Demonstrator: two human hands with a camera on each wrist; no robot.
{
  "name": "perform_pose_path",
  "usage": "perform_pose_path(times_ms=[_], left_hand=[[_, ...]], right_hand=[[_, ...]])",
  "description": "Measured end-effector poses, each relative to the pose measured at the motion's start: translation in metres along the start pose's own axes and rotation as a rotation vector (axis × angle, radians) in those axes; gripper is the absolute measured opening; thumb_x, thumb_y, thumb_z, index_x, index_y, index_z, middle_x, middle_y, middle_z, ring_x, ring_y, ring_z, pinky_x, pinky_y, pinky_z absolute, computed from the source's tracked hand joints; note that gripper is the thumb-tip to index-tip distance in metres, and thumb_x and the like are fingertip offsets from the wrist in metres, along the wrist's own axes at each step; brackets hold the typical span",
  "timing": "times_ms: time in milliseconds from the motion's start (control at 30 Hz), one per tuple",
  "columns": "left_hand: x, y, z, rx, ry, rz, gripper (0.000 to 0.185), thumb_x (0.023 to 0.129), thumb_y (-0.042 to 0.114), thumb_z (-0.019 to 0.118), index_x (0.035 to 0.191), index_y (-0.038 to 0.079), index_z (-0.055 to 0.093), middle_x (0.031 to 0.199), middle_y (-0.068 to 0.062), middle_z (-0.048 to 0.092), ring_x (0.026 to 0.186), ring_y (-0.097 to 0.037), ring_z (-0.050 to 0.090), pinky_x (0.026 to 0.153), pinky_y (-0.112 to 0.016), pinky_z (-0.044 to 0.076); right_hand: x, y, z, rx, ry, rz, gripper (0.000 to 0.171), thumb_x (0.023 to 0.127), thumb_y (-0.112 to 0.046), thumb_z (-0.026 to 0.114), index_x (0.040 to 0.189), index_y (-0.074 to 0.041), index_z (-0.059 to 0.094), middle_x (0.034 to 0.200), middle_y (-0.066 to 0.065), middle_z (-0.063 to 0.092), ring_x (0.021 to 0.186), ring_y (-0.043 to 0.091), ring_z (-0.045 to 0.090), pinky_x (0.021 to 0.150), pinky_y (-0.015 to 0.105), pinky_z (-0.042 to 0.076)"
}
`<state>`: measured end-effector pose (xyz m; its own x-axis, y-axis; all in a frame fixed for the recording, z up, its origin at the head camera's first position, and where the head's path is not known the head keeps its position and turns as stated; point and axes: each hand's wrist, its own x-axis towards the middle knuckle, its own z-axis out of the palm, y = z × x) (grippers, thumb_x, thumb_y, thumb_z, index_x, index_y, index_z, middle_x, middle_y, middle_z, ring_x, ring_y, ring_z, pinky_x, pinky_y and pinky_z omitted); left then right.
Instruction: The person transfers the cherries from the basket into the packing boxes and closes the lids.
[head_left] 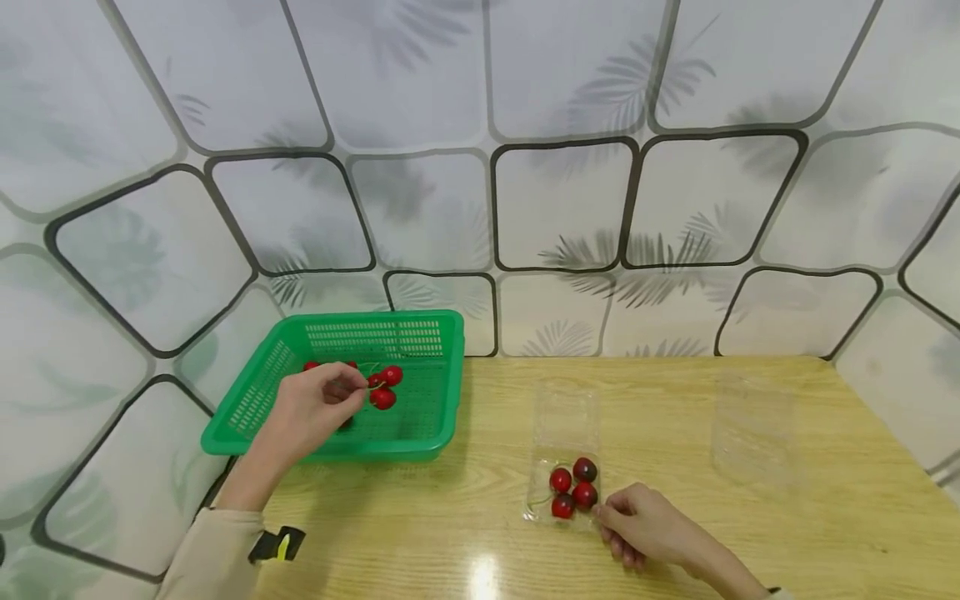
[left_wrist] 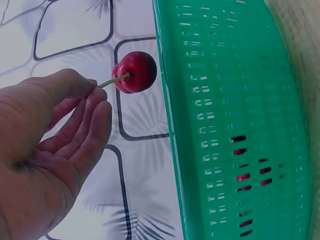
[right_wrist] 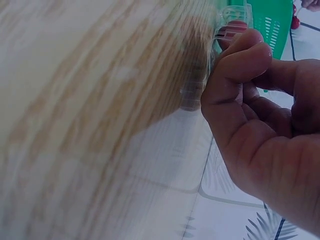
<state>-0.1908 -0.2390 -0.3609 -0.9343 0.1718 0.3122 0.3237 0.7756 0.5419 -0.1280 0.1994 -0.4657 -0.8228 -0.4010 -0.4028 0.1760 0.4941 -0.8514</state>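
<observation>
Over the green basket (head_left: 420,417) at far left, our left hand (head_left: 311,408) pinches a cherry (left_wrist: 135,71) by its stem. Our right hand (head_left: 645,525), fingers curled, grips the near corner of the clear box (head_left: 542,500) holding four cherries (head_left: 572,487).

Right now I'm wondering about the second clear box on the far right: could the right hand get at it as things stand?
Probably yes. The right hand grips the clear box of cherries; bare table separates it from the empty clear box, though it would have to let go first.

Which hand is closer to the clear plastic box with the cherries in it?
Right. The right hand touches the clear box at its near corner; the left hand is away over the green basket, pinching a cherry stem.
</observation>
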Motion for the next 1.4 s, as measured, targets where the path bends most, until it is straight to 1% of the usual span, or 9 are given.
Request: perform_pose_path(times_ms=[167, 300, 433, 533, 667, 933, 1167, 1300, 1400], left_hand=[[-0.003, 0.006, 0.007, -0.065, -0.009, -0.048, 0.005, 0.092, 0.015, 0.077, 0.097, 0.015, 0.076, 0.090, -0.001, 0.078, 0.077, -0.008, 0.072, 0.063, -0.021, 0.055], [-0.005, 0.011, 0.011, -0.123, -0.013, -0.043, 0.006, 0.092, 0.018, 0.077, 0.098, 0.017, 0.076, 0.093, 0.001, 0.078, 0.080, -0.005, 0.072, 0.068, -0.021, 0.057], [-0.006, 0.019, 0.014, -0.176, -0.033, -0.033, 0.006, 0.093, 0.020, 0.077, 0.099, 0.019, 0.076, 0.091, 0.003, 0.077, 0.079, -0.003, 0.071, 0.069, -0.023, 0.057], [-0.007, 0.025, 0.017, -0.200, -0.039, -0.013, 0.006, 0.092, 0.019, 0.078, 0.097, 0.020, 0.075, 0.089, 0.002, 0.077, 0.076, -0.002, 0.070, 0.068, -0.023, 0.057], [-0.010, 0.035, 0.023, -0.239, -0.039, 0.041, 0.008, 0.091, 0.016, 0.079, 0.095, 0.020, 0.075, 0.088, 0.004, 0.076, 0.075, -0.002, 0.070, 0.067, -0.023, 0.058], [-0.014, 0.060, 0.046, -0.319, -0.089, 0.196, 0.011, 0.090, 0.014, 0.079, 0.096, 0.022, 0.075, 0.089, 0.009, 0.075, 0.076, -0.002, 0.068, 0.069, -0.024, 0.059], [-0.015, 0.070, 0.067, -0.372, -0.156, 0.225, 0.006, 0.091, 0.014, 0.078, 0.097, 0.015, 0.076, 0.089, 0.008, 0.075, 0.076, -0.002, 0.069, 0.069, -0.024, 0.059], [-0.017, 0.073, 0.075, -0.384, -0.184, 0.208, 0.004, 0.092, 0.016, 0.077, 0.095, 0.015, 0.075, 0.088, 0.006, 0.075, 0.076, -0.002, 0.068, 0.069, -0.023, 0.059], [-0.017, 0.076, 0.080, -0.390, -0.204, 0.202, 0.006, 0.092, 0.012, 0.077, 0.095, 0.016, 0.074, 0.089, 0.006, 0.075, 0.076, -0.002, 0.068, 0.069, -0.023, 0.059]], right_hand=[[-0.001, 0.000, 0.001, -0.018, 0.013, 0.002, 0.038, 0.106, -0.027, 0.054, 0.078, -0.004, 0.065, 0.062, -0.003, 0.060, 0.049, 0.006, 0.054, 0.046, 0.018, 0.046], [-0.001, 0.000, 0.002, -0.029, 0.023, 0.003, 0.038, 0.106, -0.027, 0.054, 0.078, -0.004, 0.065, 0.061, -0.003, 0.060, 0.049, 0.006, 0.054, 0.046, 0.018, 0.046], [-0.001, 0.000, 0.002, -0.034, 0.028, -0.011, 0.039, 0.106, -0.027, 0.054, 0.077, -0.004, 0.065, 0.061, -0.003, 0.060, 0.048, 0.006, 0.054, 0.045, 0.018, 0.046], [-0.002, 0.001, 0.002, -0.031, 0.024, -0.011, 0.039, 0.106, -0.028, 0.054, 0.078, -0.004, 0.065, 0.061, -0.003, 0.060, 0.048, 0.006, 0.054, 0.045, 0.018, 0.046], [-0.001, 0.000, 0.003, -0.024, 0.016, 0.000, 0.038, 0.106, -0.028, 0.054, 0.078, -0.004, 0.065, 0.062, -0.003, 0.060, 0.049, 0.006, 0.054, 0.046, 0.018, 0.046], [0.000, 0.000, 0.001, -0.017, 0.009, -0.018, 0.039, 0.107, -0.027, 0.053, 0.078, -0.003, 0.065, 0.061, -0.003, 0.060, 0.049, 0.006, 0.053, 0.046, 0.018, 0.045], [0.000, 0.000, 0.001, -0.022, 0.009, -0.008, 0.039, 0.106, -0.028, 0.054, 0.078, -0.004, 0.065, 0.061, -0.003, 0.061, 0.049, 0.006, 0.054, 0.046, 0.018, 0.046], [0.000, 0.000, 0.000, -0.025, 0.008, -0.015, 0.039, 0.106, -0.028, 0.054, 0.078, -0.004, 0.065, 0.061, -0.003, 0.061, 0.049, 0.006, 0.054, 0.046, 0.017, 0.045], [0.001, -0.001, 0.000, -0.024, 0.007, -0.019, 0.039, 0.106, -0.028, 0.054, 0.077, -0.004, 0.065, 0.061, -0.003, 0.060, 0.049, 0.006, 0.053, 0.045, 0.017, 0.045]])
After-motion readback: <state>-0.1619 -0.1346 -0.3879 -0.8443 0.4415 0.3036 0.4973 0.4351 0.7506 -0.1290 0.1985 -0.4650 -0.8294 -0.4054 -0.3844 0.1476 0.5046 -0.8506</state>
